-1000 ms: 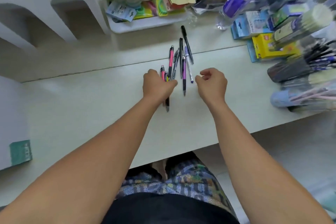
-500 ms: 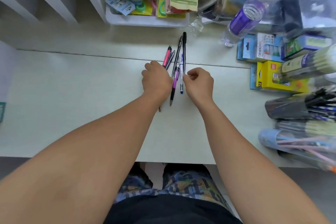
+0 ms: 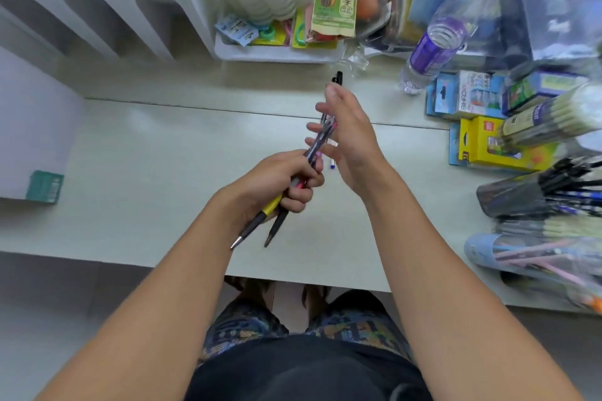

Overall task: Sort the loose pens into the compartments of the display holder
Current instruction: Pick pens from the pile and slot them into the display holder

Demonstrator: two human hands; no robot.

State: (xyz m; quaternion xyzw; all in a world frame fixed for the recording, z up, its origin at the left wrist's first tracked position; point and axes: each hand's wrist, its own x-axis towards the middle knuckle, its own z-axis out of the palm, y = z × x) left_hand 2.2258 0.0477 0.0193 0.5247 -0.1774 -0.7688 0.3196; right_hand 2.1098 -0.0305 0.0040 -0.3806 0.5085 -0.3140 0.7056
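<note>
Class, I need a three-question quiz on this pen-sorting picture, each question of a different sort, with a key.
1. True or false: the left hand grips a bundle of pens.
2. The right hand is: A) a clenched fist, B) open with straight fingers beside the bundle, C) flat on the desk.
3. Fill in: a water bottle with a ___ label lies on the desk.

Key: 1 true; 2 B; 3 purple.

The left hand (image 3: 280,182) is curled in a fist-like grip; the right hand (image 3: 350,137) is raised just beside it, fingers straight.
</note>
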